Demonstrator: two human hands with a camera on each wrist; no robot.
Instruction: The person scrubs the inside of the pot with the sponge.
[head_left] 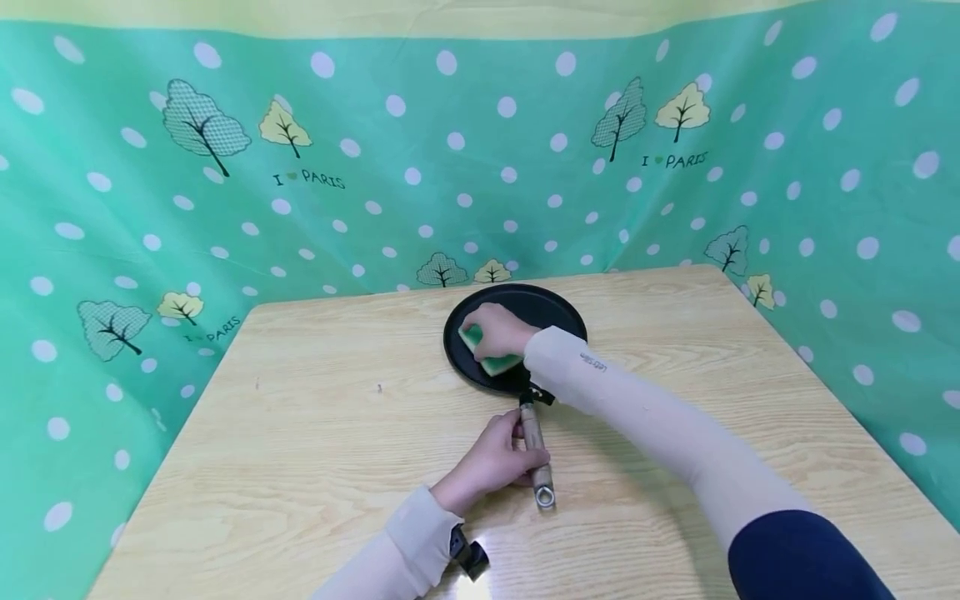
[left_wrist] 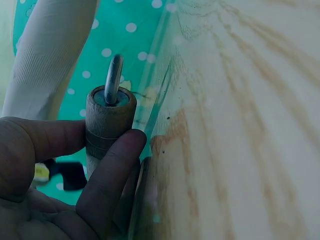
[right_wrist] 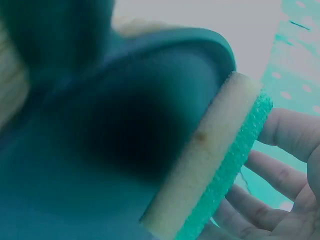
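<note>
A round black frying pan (head_left: pixel 543 307) lies on the table with its wooden handle (head_left: pixel 533 433) pointing towards me. My left hand (head_left: pixel 491 457) holds that handle; in the left wrist view thumb and fingers pinch the wood (left_wrist: pixel 111 117) just below its metal hanging ring (left_wrist: pixel 114 80). Over the pan's inner surface, my right hand (head_left: pixel 497 329) grips a sponge (head_left: pixel 500 365) by its edges. The right wrist view shows the sponge's pale foam side (right_wrist: pixel 200 150) facing the pan, and its green scouring side towards the fingers.
The light wood tabletop (head_left: pixel 322 433) surrounds the pan. A green dotted curtain (head_left: pixel 375 167) printed with trees hangs behind the table and along both sides. My right forearm (head_left: pixel 660 425) crosses above the table's right half. A dark wrist device (head_left: pixel 468 554) sits on my left wrist.
</note>
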